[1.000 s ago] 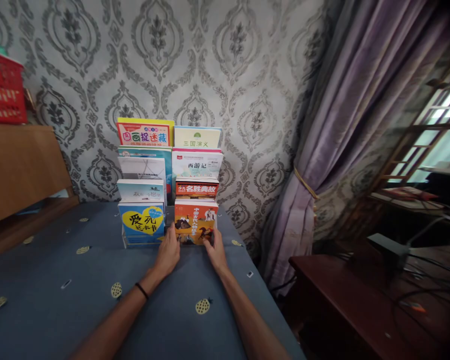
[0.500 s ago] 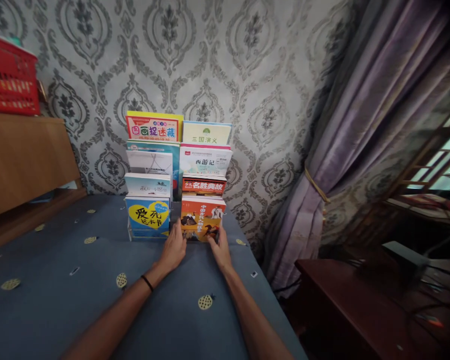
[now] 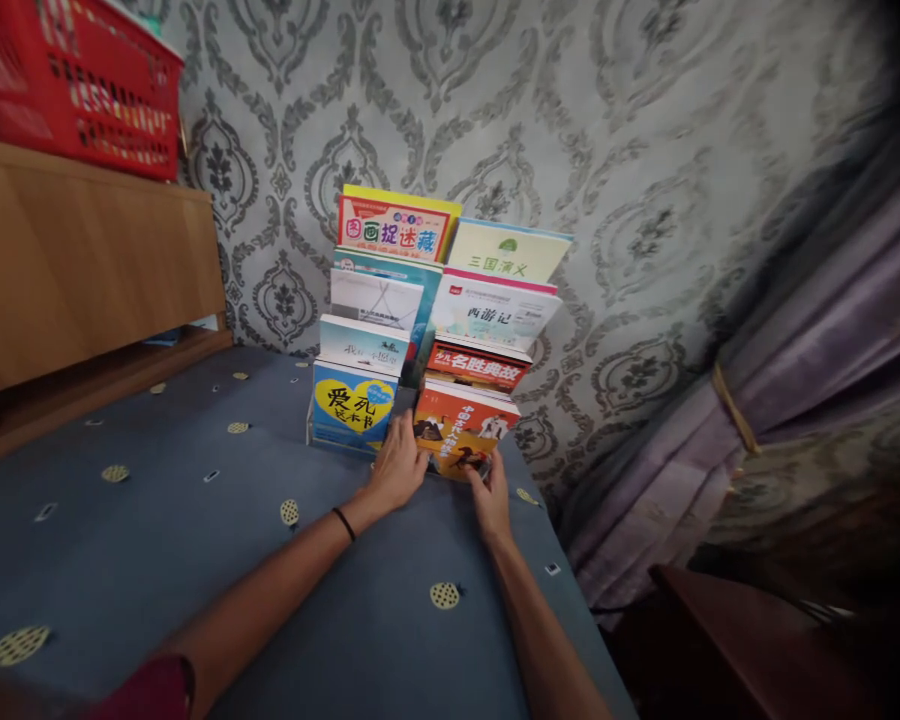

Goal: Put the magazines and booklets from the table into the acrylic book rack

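Observation:
An orange book [image 3: 466, 430] stands upright at the front of the right-hand column of a tiered book rack. Both my hands are on it from the sides. My left hand [image 3: 399, 468], with a dark band on its wrist, reaches into the gap between the columns, against the book's left edge; its fingertips are partly hidden. My right hand [image 3: 490, 495] grips the lower right corner, thumb on the cover. Behind it rise a red book [image 3: 478, 362], a white book [image 3: 495, 315] and a pale green book [image 3: 508, 252]. To the left stands a blue book [image 3: 354, 408] with a yellow heart.
The rack rests on a bed with a blue patterned sheet [image 3: 217, 560], close to the papered wall [image 3: 285, 230]. A red basket [image 3: 112, 100] sits on a wooden cabinet [image 3: 90, 270] at left. A purple curtain [image 3: 667, 500] hangs at right, above a dark red furniture top [image 3: 750, 640].
The view has swung left and tilted, so rack and hands appear further right and the basket shows more. My hands remain at the orange book's sides.

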Available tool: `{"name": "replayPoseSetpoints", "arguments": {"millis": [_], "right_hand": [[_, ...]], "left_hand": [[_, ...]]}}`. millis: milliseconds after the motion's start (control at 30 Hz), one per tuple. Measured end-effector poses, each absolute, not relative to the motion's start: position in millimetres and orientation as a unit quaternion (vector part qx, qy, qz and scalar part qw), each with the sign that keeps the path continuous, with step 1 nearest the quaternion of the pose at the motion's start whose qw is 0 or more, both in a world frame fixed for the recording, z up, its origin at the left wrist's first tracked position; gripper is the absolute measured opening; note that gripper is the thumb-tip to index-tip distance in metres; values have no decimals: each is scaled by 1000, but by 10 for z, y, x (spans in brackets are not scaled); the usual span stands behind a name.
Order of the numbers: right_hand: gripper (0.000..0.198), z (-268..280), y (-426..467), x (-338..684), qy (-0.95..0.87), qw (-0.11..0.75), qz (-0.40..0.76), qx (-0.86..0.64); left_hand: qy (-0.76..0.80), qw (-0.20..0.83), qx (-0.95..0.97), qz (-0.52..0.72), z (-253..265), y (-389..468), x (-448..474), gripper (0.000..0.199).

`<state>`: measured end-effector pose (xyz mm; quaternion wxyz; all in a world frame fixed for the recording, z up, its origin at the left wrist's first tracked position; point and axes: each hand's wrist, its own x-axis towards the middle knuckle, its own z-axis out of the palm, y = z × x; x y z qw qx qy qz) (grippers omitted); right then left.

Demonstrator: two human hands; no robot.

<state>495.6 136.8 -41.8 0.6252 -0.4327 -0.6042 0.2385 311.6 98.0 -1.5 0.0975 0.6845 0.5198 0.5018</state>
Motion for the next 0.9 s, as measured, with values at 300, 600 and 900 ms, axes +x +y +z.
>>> {"name": "replayPoseSetpoints", "arguments": {"millis": [300,600,900], "right_hand": [[55,-97,1322,4950,-596,632,266,-417],[47,114,1442,4958,-584,643,309,-388],[41,225,1487,4933,-541,649,342,-411]], "left_hand": [[547,93,669,495,266,877,3188,73],[553,84,659,502,417,877,3254,72],[548,131,637,526,483,986,3204,73]]}}
